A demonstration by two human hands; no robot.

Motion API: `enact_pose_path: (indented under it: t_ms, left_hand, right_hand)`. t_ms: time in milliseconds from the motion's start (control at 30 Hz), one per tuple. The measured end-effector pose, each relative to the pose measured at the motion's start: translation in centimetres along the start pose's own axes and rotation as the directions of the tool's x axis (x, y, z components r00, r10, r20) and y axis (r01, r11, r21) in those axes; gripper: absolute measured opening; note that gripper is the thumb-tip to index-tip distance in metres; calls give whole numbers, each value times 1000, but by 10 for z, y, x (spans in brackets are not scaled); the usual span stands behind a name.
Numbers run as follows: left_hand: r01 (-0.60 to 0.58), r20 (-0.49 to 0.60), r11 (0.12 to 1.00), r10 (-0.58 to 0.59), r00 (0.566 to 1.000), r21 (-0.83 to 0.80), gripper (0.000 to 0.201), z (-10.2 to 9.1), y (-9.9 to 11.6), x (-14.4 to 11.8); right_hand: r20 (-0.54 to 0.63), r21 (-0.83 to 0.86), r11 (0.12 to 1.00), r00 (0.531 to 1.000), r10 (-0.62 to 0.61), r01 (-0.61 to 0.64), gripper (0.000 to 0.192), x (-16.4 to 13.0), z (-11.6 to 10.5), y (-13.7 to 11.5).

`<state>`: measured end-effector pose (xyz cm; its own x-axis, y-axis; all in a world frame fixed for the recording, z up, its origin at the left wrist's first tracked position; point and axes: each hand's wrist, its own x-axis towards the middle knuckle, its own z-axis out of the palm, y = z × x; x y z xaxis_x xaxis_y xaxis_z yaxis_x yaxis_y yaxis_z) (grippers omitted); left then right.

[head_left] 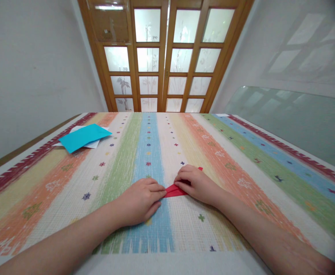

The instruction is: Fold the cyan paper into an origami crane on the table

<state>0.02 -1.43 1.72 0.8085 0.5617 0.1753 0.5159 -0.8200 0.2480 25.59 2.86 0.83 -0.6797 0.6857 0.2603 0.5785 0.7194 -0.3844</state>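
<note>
A small piece of folded red paper (pixel 175 191) lies on the striped tablecloth, between my two hands. My left hand (pixel 141 199) rests on the cloth, its fingertips pressed on the pointed left end of the paper. With bent fingers my right hand (pixel 194 184) pinches the paper farther right and covers much of it. One red corner shows beyond the right hand's knuckles. The folds under the fingers are hidden.
At the far left of the table lies a sheet of blue paper (pixel 85 137) on top of white paper (pixel 94 144). The striped tablecloth (pixel 121 164) covers the table. A glass-paned wooden door (pixel 163 57) stands behind it, and a pale green glass panel (pixel 293 122) is on the right.
</note>
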Motion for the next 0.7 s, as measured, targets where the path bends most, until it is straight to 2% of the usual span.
enact_pose_path:
  t_ms: [300,433,700]
  left_hand:
    - [-49,-36,993,53,998,105,33,4,7,0]
    - [-1,-59,992,8,998,124,27,6,10,-1]
    - [101,37,985,-107,994,142,27,-12,11,-1]
  right_hand:
    - [-11,30,999,1000,-13,13,15,0,4,5]
    - [-24,62,998,999,-21,23,16,1,5,5]
    - [-10,95,996,1000,-4,5,17,2,3,4]
